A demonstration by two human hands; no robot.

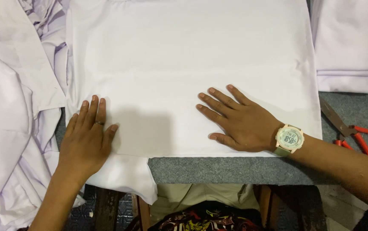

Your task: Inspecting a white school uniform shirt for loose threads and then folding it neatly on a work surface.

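White garment (184, 55) lies flat under both hands' spread fingers (92, 111).

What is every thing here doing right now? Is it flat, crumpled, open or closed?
White garment: spread flat on the grey table, one corner hanging over the edge.
Left hand: open, palm down on the garment.
Right hand: open, fingers spread, pressing flat.
Wristwatch: strapped on the right wrist.
Scissors: lying on the table, blades closed.
Pile of white cloth: crumpled, at the left.
Folded white stack: neat, at the right.
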